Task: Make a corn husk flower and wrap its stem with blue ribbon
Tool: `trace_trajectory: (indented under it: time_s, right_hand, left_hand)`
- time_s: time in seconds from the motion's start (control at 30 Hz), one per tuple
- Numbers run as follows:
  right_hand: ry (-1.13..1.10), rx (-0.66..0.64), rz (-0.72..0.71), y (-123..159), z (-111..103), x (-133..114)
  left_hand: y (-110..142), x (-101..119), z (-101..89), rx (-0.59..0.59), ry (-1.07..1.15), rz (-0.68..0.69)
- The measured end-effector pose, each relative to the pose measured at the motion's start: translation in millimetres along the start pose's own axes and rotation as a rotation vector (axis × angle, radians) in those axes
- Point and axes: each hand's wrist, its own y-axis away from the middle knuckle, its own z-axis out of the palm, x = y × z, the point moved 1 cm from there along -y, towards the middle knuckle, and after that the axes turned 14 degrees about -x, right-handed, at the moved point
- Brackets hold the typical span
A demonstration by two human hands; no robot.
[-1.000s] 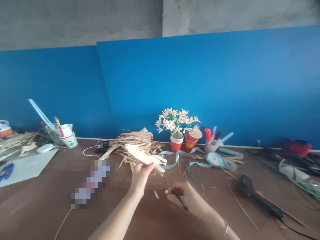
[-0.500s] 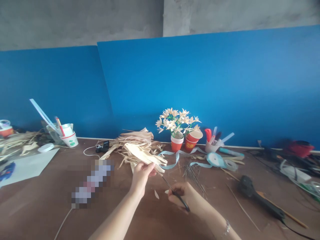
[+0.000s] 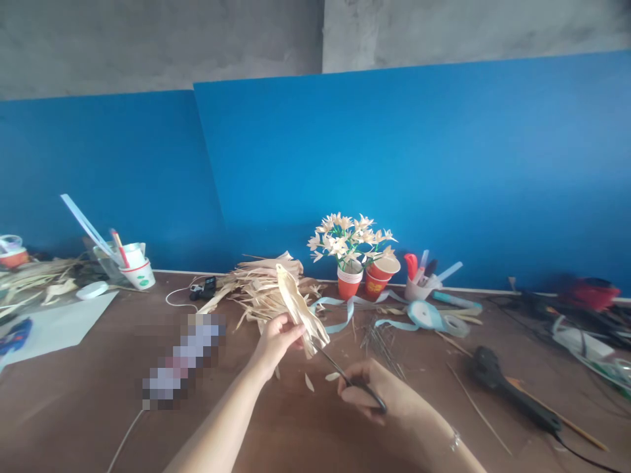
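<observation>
- The left hand (image 3: 279,341) pinched a pale husk strip (image 3: 294,299) between thumb and fingers, its free lower end toward the right hand (image 3: 367,391).
- The right hand was wrapped around dark scissors (image 3: 347,380), their tip at that lower end; whether the blades were parted was too fine to tell.
- The step looked like snipping: it seemed best to hold the strip taut near the cut, fingertips behind the blade line, and turn the strip rather than the scissors.
- Just below and between the 2 hands, pale slivers (image 3: 309,382) lay on the surface (image 3: 296,437); short, smooth strokes probably suited such small shapes.
- Beyond the left hand sat a husk pile (image 3: 251,282).
- Beyond the right hand lay thin wires (image 3: 382,345), best kept clear of the blades.
</observation>
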Motion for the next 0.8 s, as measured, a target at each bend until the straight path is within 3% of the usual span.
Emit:
trace_trajectory:
  time_s: [0.43, 0.8]
  right_hand:
    - [-0.05, -0.053, 0.007, -0.5, 1.6, 2.0]
    - [-0.004, -0.073, 0.016, 2.8, 2.9, -4.1]
  left_hand:
    - [1.5, -3.9, 4.3, -0.176, -0.021, -0.028]
    - [3.2, -2.6, 8.0, -0.173, -0.002, -0.043]
